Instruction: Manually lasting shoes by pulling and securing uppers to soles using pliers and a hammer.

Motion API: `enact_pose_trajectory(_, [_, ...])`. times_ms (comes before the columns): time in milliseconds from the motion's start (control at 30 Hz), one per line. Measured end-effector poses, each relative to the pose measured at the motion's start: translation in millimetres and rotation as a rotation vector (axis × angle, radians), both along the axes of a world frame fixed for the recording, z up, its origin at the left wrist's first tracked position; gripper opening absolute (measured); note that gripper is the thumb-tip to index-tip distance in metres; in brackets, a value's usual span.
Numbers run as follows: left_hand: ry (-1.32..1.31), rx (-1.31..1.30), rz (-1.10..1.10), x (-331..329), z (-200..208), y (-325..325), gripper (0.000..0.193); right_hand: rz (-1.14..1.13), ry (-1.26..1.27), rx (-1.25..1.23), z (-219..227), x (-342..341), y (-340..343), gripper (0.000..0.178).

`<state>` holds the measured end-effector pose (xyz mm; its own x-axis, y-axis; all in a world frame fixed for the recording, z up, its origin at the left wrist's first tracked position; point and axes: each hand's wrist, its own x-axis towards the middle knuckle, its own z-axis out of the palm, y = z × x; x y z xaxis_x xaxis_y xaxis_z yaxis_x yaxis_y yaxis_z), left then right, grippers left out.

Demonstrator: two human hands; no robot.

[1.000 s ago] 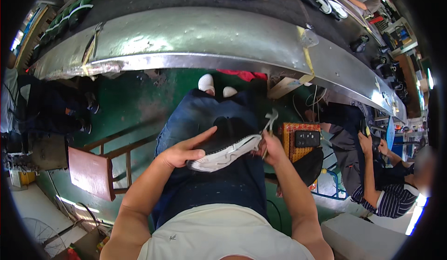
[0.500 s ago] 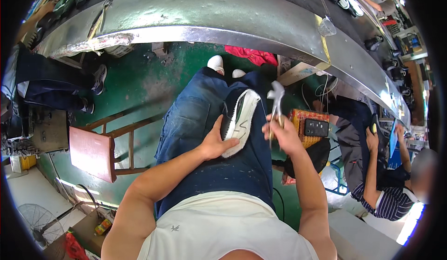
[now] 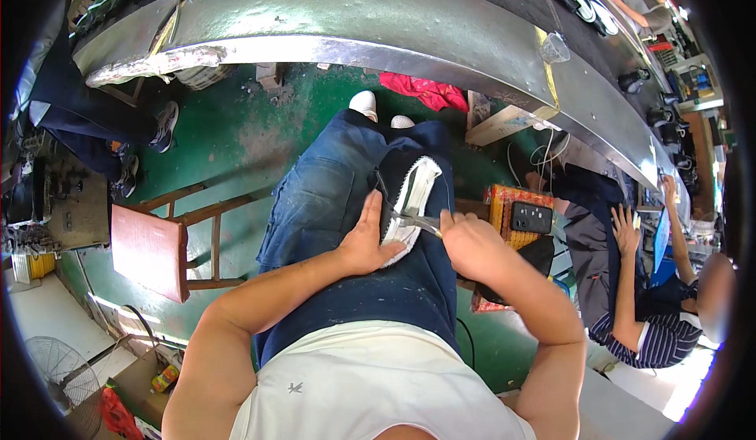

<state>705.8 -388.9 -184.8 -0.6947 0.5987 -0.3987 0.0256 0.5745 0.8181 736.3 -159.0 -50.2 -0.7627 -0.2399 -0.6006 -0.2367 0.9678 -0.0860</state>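
Note:
A shoe upper on its last (image 3: 420, 181), white underside up with a jagged edge and dark sides, lies across my lap. My left hand (image 3: 364, 239) holds it from the left, thumb over the near end and fingers along the side. My right hand (image 3: 466, 243) grips a pair of metal lasting pincers (image 3: 422, 222) from the right. Their head lies over the middle of the shoe's underside, seemingly touching it. My right palm and fingers hide most of the handles, so whether the jaws are closed cannot be made out.
A long metal-edged workbench (image 3: 315, 58) runs ahead of my knees. A wooden stool (image 3: 150, 248) stands left. To my right, a black phone (image 3: 531, 217) lies on a red and yellow patterned seat, with a seated co-worker (image 3: 630, 282) beyond. Another person's legs (image 3: 94, 121) are at far left.
My right hand has swung the pincers from beside the shoe leftward and down, so their head is now over its underside. My left hand keeps hold of the shoe.

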Motion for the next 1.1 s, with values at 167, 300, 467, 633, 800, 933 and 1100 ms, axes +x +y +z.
enact_pose_trajectory(167, [-0.458,0.298,0.112,-16.2,-5.4,-14.5,0.100,-0.084,-0.466,-0.236,-0.8,-39.0,2.1,0.034])
enact_pose_trajectory(300, [-0.798,0.637,0.667,-15.5,-12.6,-4.6,0.072,-0.229,-0.290,-0.470,-42.2,-11.2,-4.7,0.031])
enact_pose_trajectory(467, [-0.450,0.298,0.799,-19.3,-27.3,14.8,0.072,-0.432,-0.033,-0.637,-87.7,28.2,-29.3,0.030])
enact_pose_trajectory(633, [-0.187,0.127,0.751,-23.4,-38.4,20.1,0.066,-0.505,0.110,-0.644,-98.7,44.0,-41.4,0.030])
enact_pose_trajectory(800, [0.043,0.078,0.701,-16.5,-38.1,22.1,0.062,-0.440,0.107,-0.565,-83.4,41.3,-40.5,0.028])
enact_pose_trajectory(933, [0.227,0.058,0.563,-11.5,-34.5,21.0,0.053,-0.375,-0.067,-0.517,-56.9,39.6,-19.6,0.029])
enact_pose_trajectory(1100, [0.330,0.047,0.384,-11.0,-31.5,17.7,0.056,-0.256,0.229,-0.357,-53.8,39.6,-6.4,0.050])
